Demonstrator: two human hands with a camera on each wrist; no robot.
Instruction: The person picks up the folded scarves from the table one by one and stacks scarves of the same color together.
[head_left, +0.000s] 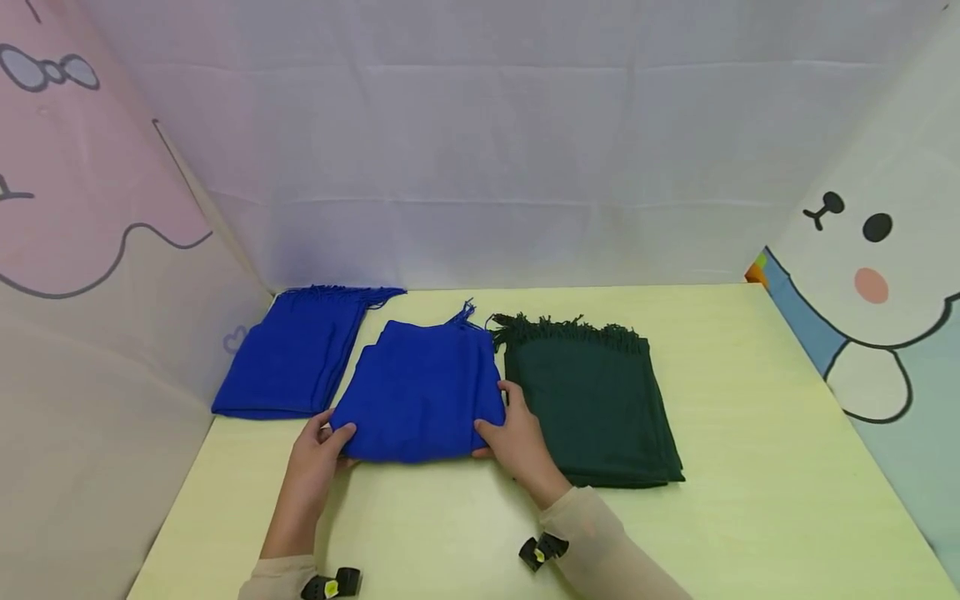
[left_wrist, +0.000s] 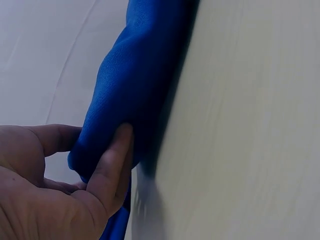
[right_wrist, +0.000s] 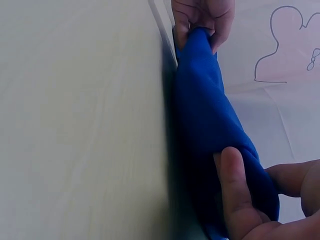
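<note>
A folded blue scarf (head_left: 420,392) with a fringe tuft at its far end lies between my hands, its near edge raised a little in the head view. My left hand (head_left: 315,454) pinches its near left corner, thumb on top and fingers beneath. At the near right corner, my right hand (head_left: 520,446) grips it the same way. In the left wrist view the thick folded edge (left_wrist: 135,85) runs out from my fingers close over the tabletop. The right wrist view shows both hands at opposite ends of the blue cloth (right_wrist: 205,100).
A second folded blue scarf (head_left: 288,358) lies at the left, its fringe toward the back wall. Right of the held scarf sits a folded dark green scarf (head_left: 588,408) with fringe at its far edge. Printed curtains surround the pale yellow table (head_left: 765,433) on three sides.
</note>
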